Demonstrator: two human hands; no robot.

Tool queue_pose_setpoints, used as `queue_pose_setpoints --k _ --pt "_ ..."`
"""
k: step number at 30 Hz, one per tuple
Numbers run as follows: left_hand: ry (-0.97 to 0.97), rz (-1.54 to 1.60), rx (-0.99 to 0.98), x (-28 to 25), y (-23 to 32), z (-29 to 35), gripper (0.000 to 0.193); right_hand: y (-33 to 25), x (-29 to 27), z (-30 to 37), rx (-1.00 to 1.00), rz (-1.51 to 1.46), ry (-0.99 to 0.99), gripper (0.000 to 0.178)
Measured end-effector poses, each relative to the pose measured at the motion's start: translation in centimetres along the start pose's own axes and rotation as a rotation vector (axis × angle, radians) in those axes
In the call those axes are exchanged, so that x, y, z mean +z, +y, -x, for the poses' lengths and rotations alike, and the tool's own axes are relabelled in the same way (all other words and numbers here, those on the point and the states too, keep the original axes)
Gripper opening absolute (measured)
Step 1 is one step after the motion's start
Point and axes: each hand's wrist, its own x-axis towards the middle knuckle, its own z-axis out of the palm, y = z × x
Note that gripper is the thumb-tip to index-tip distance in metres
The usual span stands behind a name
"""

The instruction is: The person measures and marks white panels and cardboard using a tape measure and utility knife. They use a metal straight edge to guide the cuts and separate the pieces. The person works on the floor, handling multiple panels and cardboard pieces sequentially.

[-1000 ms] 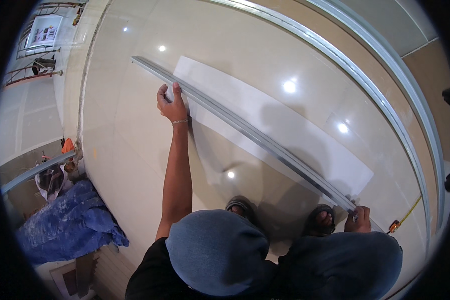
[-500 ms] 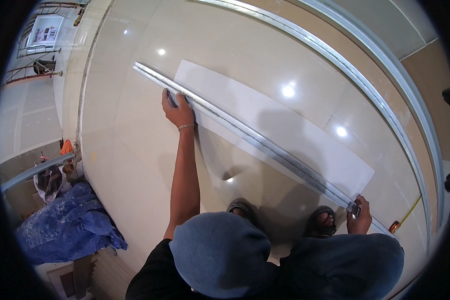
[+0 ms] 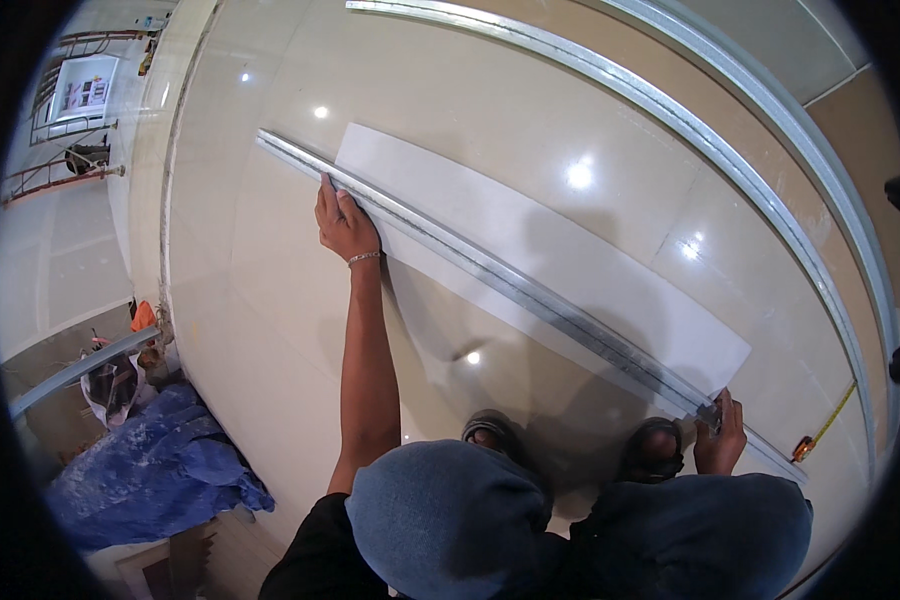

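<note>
Two bare hands are handling one long grey metal channel (image 3: 500, 276), which is running diagonally from the upper left to the lower right of the frame. Near its upper-left end, the left hand (image 3: 348, 228) is touching the near edge with its fingertips; whether they are clamping it, I cannot tell. At the lower right, the right hand (image 3: 724, 438) is clamping the other end in its curled fingers. Under the channel, a white sheet (image 3: 570, 250) is lying across the centre on a glossy beige floor (image 3: 270, 330). Near the right hand, a tape measure (image 3: 802, 449) is resting at the lower right, its yellow blade (image 3: 836, 415) stretching toward the nearer of two metal rails (image 3: 610, 72) bending through the upper right. At the lower left, a blue tarp (image 3: 160, 470) is lying crumpled.
</note>
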Motion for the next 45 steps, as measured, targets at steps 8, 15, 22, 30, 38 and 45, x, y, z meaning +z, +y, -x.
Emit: queue_pose_setpoints --k 8,15,22,30,38,45 --pt "0.005 0.045 -0.058 0.1 -0.1 0.2 0.048 0.2 -0.1 -0.4 -0.016 0.011 -0.016 0.069" --pt "-0.107 -0.128 0.077 1.4 -7.6 -1.9 0.063 0.4 0.3 -0.7 0.073 0.01 -0.003 0.057" --pt "-0.069 -0.105 0.027 0.3 -6.0 -3.6 0.067 0.1 0.5 -0.8 0.161 -0.034 0.039 0.055" --pt "-0.147 -0.025 -0.017 -0.2 -4.5 -4.2 0.079 -0.8 -0.5 -1.1 0.096 0.002 0.074 0.059" --pt "-0.182 0.0 0.012 0.3 -7.4 -5.5 0.081 0.5 -2.9 -1.2 0.194 0.054 -0.223 0.06" --pt "-0.238 -0.425 0.495 1.2 -13.0 -8.5 0.071 1.7 -1.0 0.5 0.078 -0.026 -0.115 0.053"
